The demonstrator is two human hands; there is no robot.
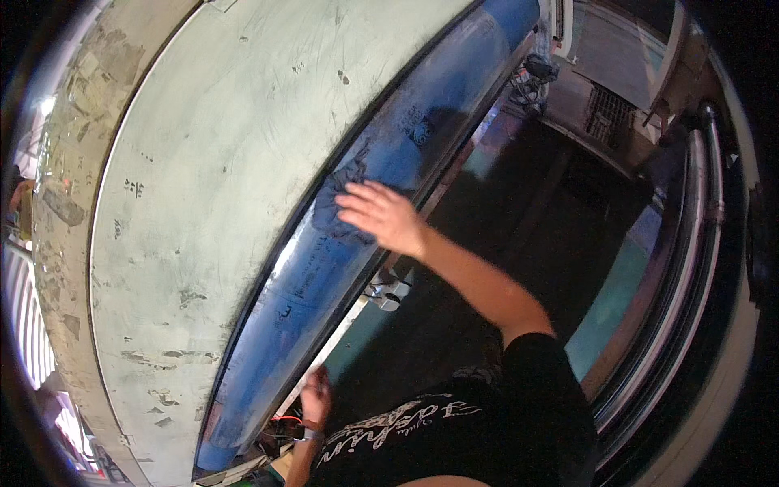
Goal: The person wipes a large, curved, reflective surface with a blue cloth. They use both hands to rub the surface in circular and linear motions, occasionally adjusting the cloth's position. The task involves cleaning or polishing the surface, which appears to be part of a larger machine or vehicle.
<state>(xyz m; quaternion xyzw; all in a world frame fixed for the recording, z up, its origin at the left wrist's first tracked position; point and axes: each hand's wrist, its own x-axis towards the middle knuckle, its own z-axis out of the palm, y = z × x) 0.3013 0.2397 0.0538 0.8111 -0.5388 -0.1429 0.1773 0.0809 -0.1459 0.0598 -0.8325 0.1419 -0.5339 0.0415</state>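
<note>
Flat on a crumpled dark blue cloth (347, 195) lies my right hand (385, 217), its fingers stretched out. Beneath the cloth runs a long, shiny blue curved surface (280, 316), with dark handwritten marks on it. Lower down, my left hand (315, 396) is beside the near edge of this blue surface, a band round its wrist. Its fingers are in shadow and partly hidden, so whether they grip anything does not show.
Beyond a black edge spreads a large pale, scuffed panel (203, 162). A small white fitting (391, 294) sits below the blue surface. Metal rails (690, 260) curve along the right. Dark crumpled material (531, 81) lies near the far end. Wires show near my left wrist.
</note>
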